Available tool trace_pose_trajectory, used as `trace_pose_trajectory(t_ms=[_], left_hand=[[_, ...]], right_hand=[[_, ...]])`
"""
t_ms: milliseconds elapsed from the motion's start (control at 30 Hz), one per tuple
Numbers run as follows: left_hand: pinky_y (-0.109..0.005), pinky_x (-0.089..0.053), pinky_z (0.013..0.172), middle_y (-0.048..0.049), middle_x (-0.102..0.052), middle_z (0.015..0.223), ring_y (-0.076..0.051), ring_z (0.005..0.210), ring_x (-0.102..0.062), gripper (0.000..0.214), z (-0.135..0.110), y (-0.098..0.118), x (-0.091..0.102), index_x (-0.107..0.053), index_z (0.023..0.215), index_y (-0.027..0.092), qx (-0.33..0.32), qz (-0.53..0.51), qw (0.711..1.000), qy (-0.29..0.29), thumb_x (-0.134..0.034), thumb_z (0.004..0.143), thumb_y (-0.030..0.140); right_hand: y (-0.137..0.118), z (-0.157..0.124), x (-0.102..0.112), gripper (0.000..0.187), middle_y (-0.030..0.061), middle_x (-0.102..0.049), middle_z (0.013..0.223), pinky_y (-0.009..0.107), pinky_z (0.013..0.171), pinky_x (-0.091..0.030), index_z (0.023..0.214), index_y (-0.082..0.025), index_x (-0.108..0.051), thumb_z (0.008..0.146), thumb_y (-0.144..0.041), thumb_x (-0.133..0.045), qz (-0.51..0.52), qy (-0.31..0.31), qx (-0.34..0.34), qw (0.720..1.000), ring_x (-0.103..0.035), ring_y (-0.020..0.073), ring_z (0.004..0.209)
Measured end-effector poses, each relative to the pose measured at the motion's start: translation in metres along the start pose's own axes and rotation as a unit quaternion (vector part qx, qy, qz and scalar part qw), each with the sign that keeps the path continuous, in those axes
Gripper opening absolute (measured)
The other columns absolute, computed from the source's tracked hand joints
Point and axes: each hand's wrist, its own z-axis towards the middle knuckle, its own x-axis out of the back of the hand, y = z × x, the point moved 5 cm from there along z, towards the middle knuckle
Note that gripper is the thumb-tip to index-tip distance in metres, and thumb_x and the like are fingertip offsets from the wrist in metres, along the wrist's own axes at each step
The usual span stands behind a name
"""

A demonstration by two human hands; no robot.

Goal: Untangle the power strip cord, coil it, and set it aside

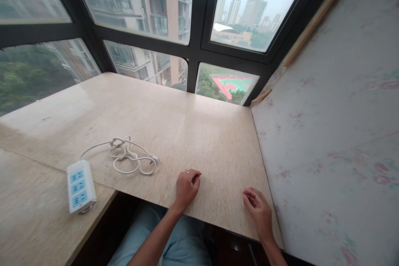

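My left hand (186,187) rests on the light wooden tabletop (199,129) near its front edge, fingers curled under, a ring on one finger, nothing visible in it. My right hand (258,209) lies further right by the table's front right corner, fingers loosely curled inward, holding nothing I can see. A white power strip (80,186) with blue socket faces lies to the left. Its white cord (129,158) is coiled loosely on the table, left of my left hand and apart from it.
A second wooden surface (28,212) adjoins at the left, under the power strip. A floral-papered wall (336,141) stands right of the table. Dark-framed windows (196,50) run behind the table, looking onto buildings and a sports court. My legs in light trousers (149,237) are below the table edge.
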Motion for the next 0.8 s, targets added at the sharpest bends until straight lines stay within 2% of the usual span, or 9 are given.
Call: trace_pose_trajectory(t_ms=[133, 267, 500, 800], left_hand=[[-0.036, -0.044, 0.076, -0.0036, -0.07, 0.084, -0.02, 0.081, -0.062, 0.015, 0.002, 0.002, -0.001, -0.065, 0.084, 0.021, 0.004, 0.019, 1.0, 0.01, -0.052, 0.081, 0.013], [-0.035, -0.044, 0.074, -0.0034, -0.069, 0.082, -0.02, 0.079, -0.062, 0.015, 0.001, 0.002, -0.001, -0.065, 0.083, 0.021, 0.002, 0.025, 0.999, 0.022, -0.051, 0.081, 0.014], [-0.034, -0.046, 0.073, -0.0044, -0.069, 0.082, -0.02, 0.078, -0.063, 0.017, 0.002, 0.002, 0.001, -0.065, 0.082, 0.021, -0.002, 0.028, 0.999, 0.027, -0.049, 0.082, 0.016], [-0.035, -0.046, 0.072, -0.005, -0.069, 0.084, -0.021, 0.078, -0.062, 0.018, 0.003, 0.002, 0.003, -0.067, 0.084, 0.021, -0.001, 0.022, 1.0, 0.013, -0.05, 0.082, 0.015]], right_hand=[[-0.006, 0.001, -0.001, 0.022, 0.0119, -0.068, 0.1, 0.035, 0.078, -0.059, 0.088, -0.019, -0.072, 0.081, -0.037, -0.063, -0.046, -0.022, 0.058, 0.997, -0.067, 0.0225, 0.091], [-0.004, 0.002, -0.002, 0.023, 0.0124, -0.068, 0.099, 0.034, 0.076, -0.06, 0.088, -0.019, -0.073, 0.082, -0.039, -0.063, -0.043, -0.023, 0.08, 0.996, -0.068, 0.0225, 0.089], [-0.006, 0.005, -0.002, 0.026, 0.0118, -0.069, 0.095, 0.034, 0.072, -0.062, 0.086, -0.02, -0.073, 0.081, -0.043, -0.065, -0.018, -0.006, 0.069, 0.997, -0.07, 0.0234, 0.084], [-0.023, 0.005, -0.005, 0.022, 0.0111, -0.068, 0.092, 0.033, 0.07, -0.061, 0.086, -0.018, -0.071, 0.081, -0.038, -0.063, -0.032, 0.02, 0.061, 0.997, -0.069, 0.0218, 0.081]])
